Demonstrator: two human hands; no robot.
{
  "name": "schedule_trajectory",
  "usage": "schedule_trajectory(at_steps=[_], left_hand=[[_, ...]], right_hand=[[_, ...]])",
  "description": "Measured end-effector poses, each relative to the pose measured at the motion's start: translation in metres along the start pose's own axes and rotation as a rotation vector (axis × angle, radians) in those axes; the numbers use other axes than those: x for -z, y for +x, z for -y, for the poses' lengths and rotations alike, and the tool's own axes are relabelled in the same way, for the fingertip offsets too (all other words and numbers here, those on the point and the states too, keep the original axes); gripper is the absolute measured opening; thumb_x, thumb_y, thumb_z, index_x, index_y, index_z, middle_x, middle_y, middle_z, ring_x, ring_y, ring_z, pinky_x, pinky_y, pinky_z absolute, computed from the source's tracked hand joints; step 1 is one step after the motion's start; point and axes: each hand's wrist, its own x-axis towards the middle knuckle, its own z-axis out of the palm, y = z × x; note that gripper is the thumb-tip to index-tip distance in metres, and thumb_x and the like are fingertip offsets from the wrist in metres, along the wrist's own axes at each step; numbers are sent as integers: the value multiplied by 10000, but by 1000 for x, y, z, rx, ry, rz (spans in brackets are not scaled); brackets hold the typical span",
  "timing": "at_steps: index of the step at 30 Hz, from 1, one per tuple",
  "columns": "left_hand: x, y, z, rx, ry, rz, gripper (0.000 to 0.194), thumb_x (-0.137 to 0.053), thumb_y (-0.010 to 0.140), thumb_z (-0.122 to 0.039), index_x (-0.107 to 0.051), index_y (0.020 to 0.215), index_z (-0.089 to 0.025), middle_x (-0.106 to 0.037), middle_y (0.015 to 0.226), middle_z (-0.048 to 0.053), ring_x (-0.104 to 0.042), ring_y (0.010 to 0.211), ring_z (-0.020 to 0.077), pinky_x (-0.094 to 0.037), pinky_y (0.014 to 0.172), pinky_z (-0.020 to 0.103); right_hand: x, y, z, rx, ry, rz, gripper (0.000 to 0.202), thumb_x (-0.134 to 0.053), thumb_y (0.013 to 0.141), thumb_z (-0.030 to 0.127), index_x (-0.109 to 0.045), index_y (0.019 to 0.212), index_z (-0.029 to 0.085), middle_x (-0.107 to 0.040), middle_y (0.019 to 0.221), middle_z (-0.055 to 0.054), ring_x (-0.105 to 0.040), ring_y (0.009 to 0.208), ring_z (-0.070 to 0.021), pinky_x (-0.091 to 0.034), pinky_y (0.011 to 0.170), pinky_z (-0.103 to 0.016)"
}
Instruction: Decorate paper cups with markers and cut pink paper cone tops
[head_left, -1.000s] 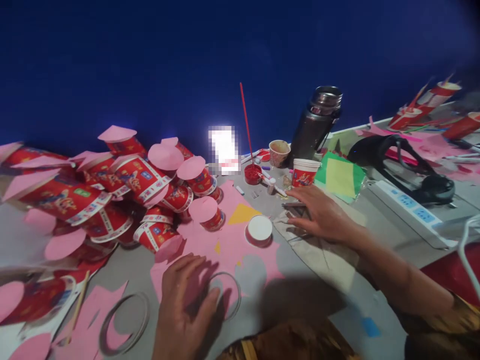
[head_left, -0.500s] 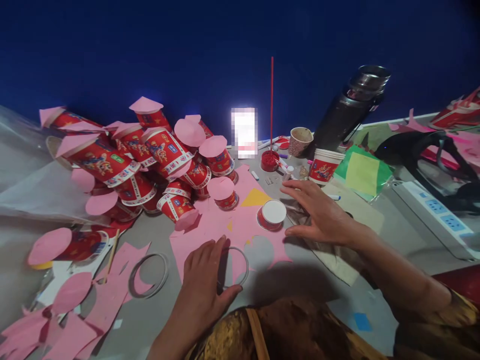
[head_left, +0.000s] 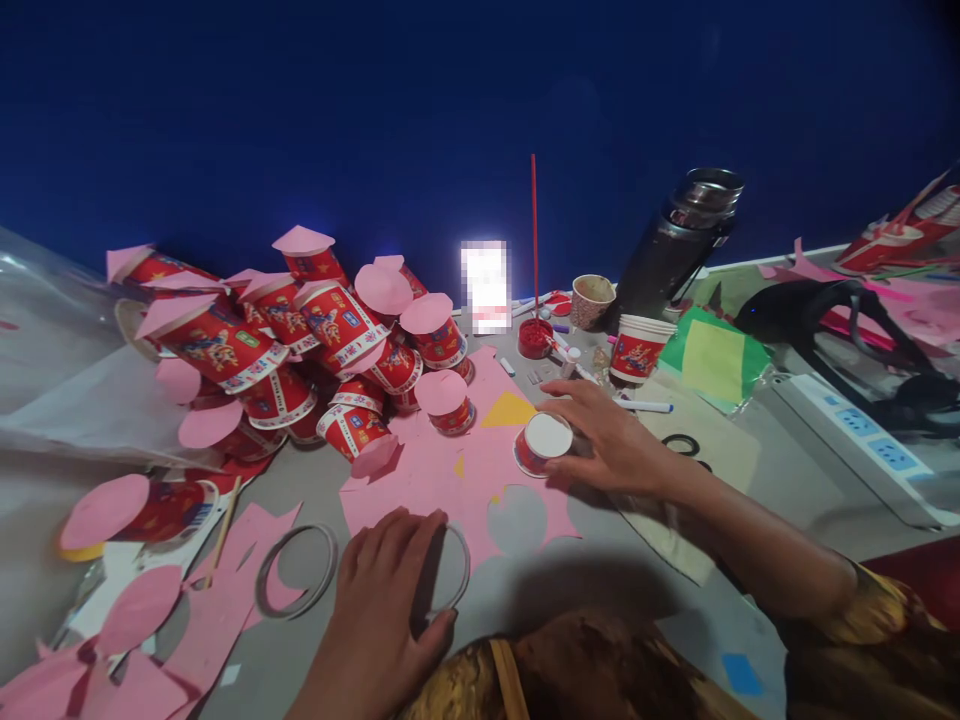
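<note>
Nearing the upturned cup (head_left: 547, 437), the right hand (head_left: 619, 440) now brackets it, fingers parted — left hand (head_left: 386, 585) loosely spread.

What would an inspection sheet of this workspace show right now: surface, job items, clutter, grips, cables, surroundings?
Surface: grey table, partly covered by pink paper with round pieces cut out.
Job's things: red cup upside down, white base up; grey ring by the left grip.
Clutter: piled red cups with pink tops at left; flask, stacked paper cups and markers beyond the right grip.
Grips: left palm down, thumb and fingers apart, ring contact unclear; right at the upside-down cup, thumb near side, fingers far side, firmness unclear.
Cables: power strip at right; no cord clearly made out.
Surroundings: dark blue backdrop; clear plastic sheeting at left.
</note>
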Motion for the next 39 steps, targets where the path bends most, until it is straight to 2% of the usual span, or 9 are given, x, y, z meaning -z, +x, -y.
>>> schedule_trajectory(at_steps=[6, 12, 16, 20, 24, 30, 33, 35, 39], left_hand=[[0, 34, -20, -29, 6, 55, 754, -707, 930, -467, -448, 1609, -267, -534, 1628, 185, -391, 1554, 453, -324, 1205, 689], [0, 99, -40, 258, 31, 84, 407, -630, 995, -435, -659, 1263, -131, -682, 1248, 206, -597, 1206, 406, -489, 989, 577], [-4, 116, -34, 335, 66, 111, 256, -673, 929, -370, -659, 1073, -159, -682, 1130, 175, -590, 1111, 392, -474, 921, 529], [-9, 118, -35, 368, -89, 97, 99, -621, 898, -311, -615, 870, -216, -663, 1008, 125, -604, 1041, 362, -459, 859, 484], [-4, 117, -37, 447, -415, 7, 178, -597, 858, -346, -508, 737, -250, -610, 777, 36, -582, 804, 261, -441, 733, 387], [10, 111, -34, 709, -1051, 137, 545, -743, 718, -488, -550, 1149, -215, -596, 636, -91, -505, 501, 148, -386, 530, 276], [12, 104, -35, 686, -918, 192, 639, -741, 724, -495, -560, 1255, -190, -494, 553, -134, -512, 472, 166, -417, 535, 298], [14, 94, -35, 637, -804, 169, 660, -703, 774, -519, -566, 1323, -180, -600, 643, -77, -626, 587, 210, -506, 631, 348], [20, 60, -22, 485, -448, 76, 687, -687, 831, -549, -595, 1414, -198, -726, 1286, 140, -705, 1157, 361, -564, 980, 540]], right_hand=[[28, -1, -9, -75, -47, -167, 564, -754, 963, 530, -627, 1435, 249, -600, 1507, -186, -591, 1395, -406, -509, 1157, -612], [40, -22, -11, -161, -116, -197, 574, -729, 975, 549, -616, 1458, 261, -610, 1503, -175, -594, 1397, -410, -506, 1167, -614], [41, -38, -12, -176, -122, -245, 574, -734, 982, 534, -594, 1472, 270, -624, 1499, -174, -611, 1386, -397, -521, 1155, -613], [40, -40, -13, -171, -124, -258, 559, -744, 983, 513, -595, 1461, 264, -639, 1487, -179, -629, 1364, -394, -539, 1137, -607], [39, -37, -13, -162, -119, -249, 565, -764, 971, 499, -596, 1454, 259, -656, 1467, -175, -635, 1357, -390, -543, 1136, -601], [37, -27, -11, -147, -98, -249, 553, -733, 983, 535, -603, 1445, 261, -668, 1451, -171, -636, 1356, -393, -535, 1139, -610], [30, -18, -9, -136, -83, -217, 563, -733, 977, 564, -611, 1428, 249, -683, 1432, -172, -635, 1353, -398, -533, 1139, -607], [24, -12, -8, -119, -65, -193, 564, -726, 980, 568, -617, 1420, 233, -685, 1426, -182, -635, 1347, -402, -535, 1135, -608], [17, -2, -10, -75, -91, -189, 539, -748, 972, 515, -626, 1402, 213, -688, 1397, -195, -641, 1321, -404, -548, 1108, -611]])
